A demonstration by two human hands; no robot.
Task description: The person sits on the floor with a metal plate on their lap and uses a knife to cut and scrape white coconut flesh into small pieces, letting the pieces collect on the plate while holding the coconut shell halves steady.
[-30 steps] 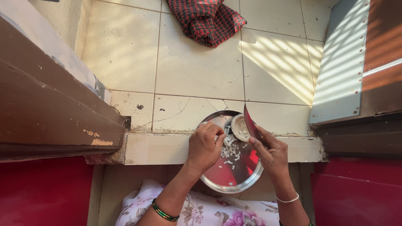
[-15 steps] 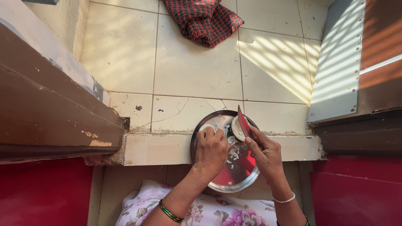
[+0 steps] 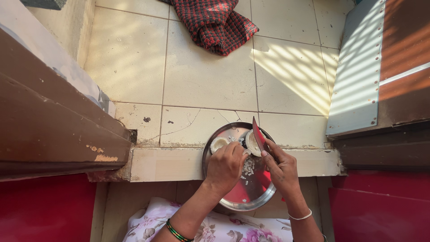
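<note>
Left hand steadies a white piece; right hand grips a red knife. Chopped bits litter the plate; two halves remain whole.

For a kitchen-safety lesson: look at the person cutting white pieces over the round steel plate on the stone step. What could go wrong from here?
1. The red-bladed knife in the right hand works close to the left hand, whose fingers sit beside the blade; a slip could nick them.
2. The round steel plate overhangs the pale stone step above the floral-clothed lap; downward pressure might tip it and spill the small white chopped bits.
</note>
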